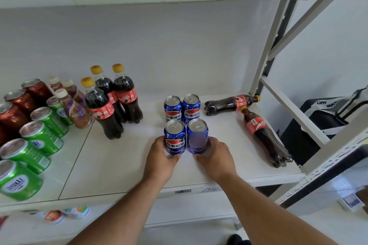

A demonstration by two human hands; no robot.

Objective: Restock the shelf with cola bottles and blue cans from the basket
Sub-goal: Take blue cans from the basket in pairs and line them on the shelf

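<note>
Gripping one upright blue Pepsi can in each hand at the front centre of the white shelf board [119, 161]: left hand [161, 157] wrapping its fingers round the lower body of the front-left can [175, 137], right hand [216, 155] wrapping round the front-right can [198, 137], label of that can blurred. Standing both held cans on the board, side by side and touching or nearly so, directly in front of two more blue cans, the rear-left can [172, 108] and the rear-right can [191, 108], forming a two-by-two block. Judging the step in hand as seating or squaring the front row against the rear row. Noting the remaining work to the right: two cola bottles lying flat, the far bottle [232, 104] with its long axis running left to right and yellow cap toward the shelf upright [264, 49], the near bottle [264, 137] with its long axis running front to back, cap away from the person and base toward the front edge. Lying closer to the right hand than to the left, both bottles; probably requiring a reach rightward and a turn to upright. Standing already to the left: three upright cola bottles [111, 101]. Not showing the basket in this view.
</note>
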